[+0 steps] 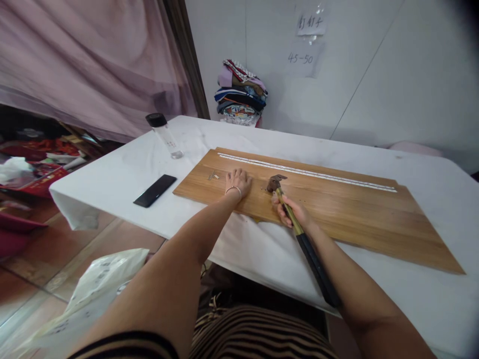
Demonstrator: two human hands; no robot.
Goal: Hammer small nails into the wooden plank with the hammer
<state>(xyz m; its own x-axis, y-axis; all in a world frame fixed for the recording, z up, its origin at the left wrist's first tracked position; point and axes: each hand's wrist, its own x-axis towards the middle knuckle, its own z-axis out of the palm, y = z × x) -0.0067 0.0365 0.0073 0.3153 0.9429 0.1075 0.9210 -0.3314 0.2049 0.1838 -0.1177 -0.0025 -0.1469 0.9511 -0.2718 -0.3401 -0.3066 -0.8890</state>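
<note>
A long wooden board (337, 214) lies on the white table (411, 294), with a strip of pale marks or nail heads (307, 172) along its far edge. My left hand (238, 182) rests palm down on the board's left part, fingers flat, a thin bracelet on the wrist. A few loose nails (213, 175) lie just left of it. My right hand (294, 213) grips a hammer (295, 224) high on its handle; the metal head (276, 182) sits on the board right of my left hand.
A black phone (155, 190) lies on the table left of the board. A clear bottle with a black cap (164, 134) stands behind it. Folded clothes (240, 94) are stacked against the wall. A white plastic bag (101, 284) sits by my left arm.
</note>
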